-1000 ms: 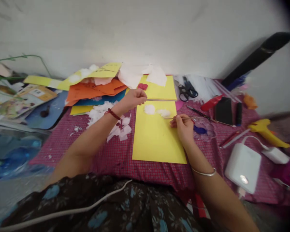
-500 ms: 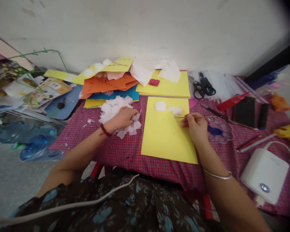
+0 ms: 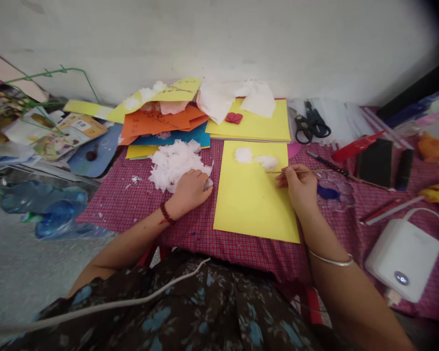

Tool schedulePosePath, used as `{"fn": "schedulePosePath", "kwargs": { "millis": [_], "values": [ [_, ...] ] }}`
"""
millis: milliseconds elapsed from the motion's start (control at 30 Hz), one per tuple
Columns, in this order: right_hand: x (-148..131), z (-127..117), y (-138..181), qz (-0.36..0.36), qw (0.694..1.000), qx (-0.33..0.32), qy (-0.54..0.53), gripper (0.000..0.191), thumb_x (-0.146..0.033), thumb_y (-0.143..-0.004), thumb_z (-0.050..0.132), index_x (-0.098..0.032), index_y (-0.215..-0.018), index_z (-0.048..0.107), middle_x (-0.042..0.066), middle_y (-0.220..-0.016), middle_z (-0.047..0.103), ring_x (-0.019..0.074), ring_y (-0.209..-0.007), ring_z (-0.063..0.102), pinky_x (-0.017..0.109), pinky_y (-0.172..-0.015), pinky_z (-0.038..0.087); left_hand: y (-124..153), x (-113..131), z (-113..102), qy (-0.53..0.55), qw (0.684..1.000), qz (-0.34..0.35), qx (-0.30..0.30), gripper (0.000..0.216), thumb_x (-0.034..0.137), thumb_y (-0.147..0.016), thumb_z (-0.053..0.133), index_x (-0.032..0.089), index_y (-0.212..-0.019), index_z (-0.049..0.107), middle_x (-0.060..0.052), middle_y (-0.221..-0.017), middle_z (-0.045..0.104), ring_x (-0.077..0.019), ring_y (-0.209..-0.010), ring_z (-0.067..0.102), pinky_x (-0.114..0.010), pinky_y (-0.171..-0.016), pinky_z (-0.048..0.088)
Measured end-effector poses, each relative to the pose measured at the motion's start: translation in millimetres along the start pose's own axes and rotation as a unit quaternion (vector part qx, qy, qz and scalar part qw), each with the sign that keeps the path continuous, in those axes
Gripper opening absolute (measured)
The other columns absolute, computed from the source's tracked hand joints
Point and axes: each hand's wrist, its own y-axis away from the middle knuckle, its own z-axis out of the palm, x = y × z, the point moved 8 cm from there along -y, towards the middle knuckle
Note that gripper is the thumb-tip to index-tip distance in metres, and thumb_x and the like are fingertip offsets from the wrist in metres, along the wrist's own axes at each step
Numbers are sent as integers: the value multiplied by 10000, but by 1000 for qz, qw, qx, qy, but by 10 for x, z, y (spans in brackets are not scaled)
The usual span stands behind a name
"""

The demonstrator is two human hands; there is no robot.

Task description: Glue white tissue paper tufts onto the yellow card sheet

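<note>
My left hand is closed at the near right edge of a heap of torn white tissue paper pieces; some white paper shows at its fingertips. My right hand pinches a thin stick over the right side of a yellow sheet. The stick's tip points left, just below a fluffy white tuft on the sheet. Left of that tuft, a second white tuft sits near the top edge. Whether the tip touches the paper, I cannot tell.
Right of the sheet lie a clear palette with something blue, a patterned pen, black scissors, a red tube and a white power bank. Behind are orange sheets, more yellow paper and a red folded piece.
My left hand has slid toward me and slightly right, from on top of the heap to its near edge. My right hand still holds the stick in about the same place.
</note>
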Motion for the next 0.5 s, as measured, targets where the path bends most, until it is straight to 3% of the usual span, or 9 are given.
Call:
{"fn": "schedulePosePath", "kwargs": {
  "millis": [133,300,400,500],
  "values": [
    [17,5,-6,1,1000,-4,-9,206,-415,-818,631,-215,-772,610,10,-616,668,128,-424,569,267,-432,469,-19,-85,-29,25,999,-26,3,129,197,-847,506,183,-727,551,-79,-782,618,-229,-804,552,-352,-733,421],
    [5,9,-3,5,1000,-2,-12,220,-424,-803,647,-211,-771,603,5,-610,668,126,-417,568,257,-418,457,-20,-262,-83,159,984,-72,-17,255,229,-861,465,188,-610,486,0,-588,515,-144,-579,459,-289,-564,303],
    [-14,18,7,14,1000,-1,-12,226,-416,-793,653,-196,-767,606,6,-613,668,116,-416,567,245,-422,455,-25,-344,-67,213,974,-77,-19,258,243,-852,461,181,-611,527,14,-561,510,-130,-560,456,-268,-538,289],
    [-18,26,4,16,1000,-4,-12,219,-404,-794,652,-191,-766,608,10,-611,669,113,-414,567,239,-421,451,-32,-412,12,241,967,-83,-20,178,218,-811,484,169,-721,629,1,-655,616,-136,-614,520,-252,-555,338]
  ]
}}
